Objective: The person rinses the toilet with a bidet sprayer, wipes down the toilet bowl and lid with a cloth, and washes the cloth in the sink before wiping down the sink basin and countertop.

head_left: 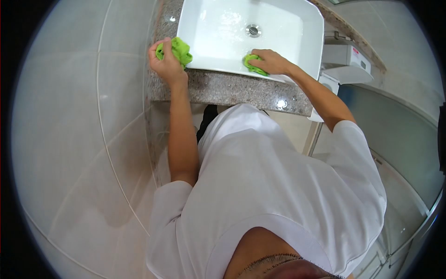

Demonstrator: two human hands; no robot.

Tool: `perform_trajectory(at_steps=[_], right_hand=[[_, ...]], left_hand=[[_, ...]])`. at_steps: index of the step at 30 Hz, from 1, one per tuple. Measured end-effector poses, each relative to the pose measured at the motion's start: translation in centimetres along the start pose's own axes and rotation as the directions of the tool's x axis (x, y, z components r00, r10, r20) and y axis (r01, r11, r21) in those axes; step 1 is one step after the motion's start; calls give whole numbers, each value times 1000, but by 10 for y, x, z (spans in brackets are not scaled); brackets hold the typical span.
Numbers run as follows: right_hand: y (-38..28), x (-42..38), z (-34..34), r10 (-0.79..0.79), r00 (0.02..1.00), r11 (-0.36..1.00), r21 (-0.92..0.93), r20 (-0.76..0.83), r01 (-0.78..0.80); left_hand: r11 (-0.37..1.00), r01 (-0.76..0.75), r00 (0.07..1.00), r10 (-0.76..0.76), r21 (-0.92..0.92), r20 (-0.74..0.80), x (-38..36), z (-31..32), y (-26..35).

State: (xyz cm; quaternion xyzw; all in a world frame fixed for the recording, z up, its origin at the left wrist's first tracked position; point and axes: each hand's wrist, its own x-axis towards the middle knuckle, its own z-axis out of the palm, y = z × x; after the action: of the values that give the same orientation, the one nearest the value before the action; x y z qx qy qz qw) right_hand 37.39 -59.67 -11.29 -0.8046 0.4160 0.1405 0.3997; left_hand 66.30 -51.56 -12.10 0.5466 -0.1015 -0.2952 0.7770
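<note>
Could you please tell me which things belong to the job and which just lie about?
In use: crumpled lime-green cloth in left hand; matching cloth in right hand; white rectangular ceramic sink.

Just around: white boxy object with red marking; greenish flat panel.

The person wears a plain white T-shirt (278, 172) of soft-looking cloth, loose at the waist, with creases running down the front. A round white collar band (269, 221) edges the neck opening at the bottom of the frame. Both the left sleeve (169, 209) and the right sleeve (350, 139) are short and white. Past the shirt's lower edge, left of centre, shows black material (207, 122), too little to tell the garment.
</note>
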Motion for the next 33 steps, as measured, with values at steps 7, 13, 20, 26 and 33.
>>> perform_trajectory(at_steps=[7,13,20,26,33], right_hand=[[-72,96,19,-390,766,884,25,-512,466],[-50,105,43,-434,859,867,-386,-271,316],[-10,89,-26,-167,885,972,-223,-435,73],[-74,122,13,-523,803,776,-548,-286,311],[-31,160,-33,-641,743,623,-695,-190,360]], left_hand=[[822,-333,913,403,462,-58,-3,26,-13],[691,-360,883,468,627,-9,-3,25,-16],[787,-372,843,508,492,-177,-11,25,-17],[665,-341,833,541,664,-115,-9,24,-17],[622,-387,841,540,681,-15,-4,23,-19]])
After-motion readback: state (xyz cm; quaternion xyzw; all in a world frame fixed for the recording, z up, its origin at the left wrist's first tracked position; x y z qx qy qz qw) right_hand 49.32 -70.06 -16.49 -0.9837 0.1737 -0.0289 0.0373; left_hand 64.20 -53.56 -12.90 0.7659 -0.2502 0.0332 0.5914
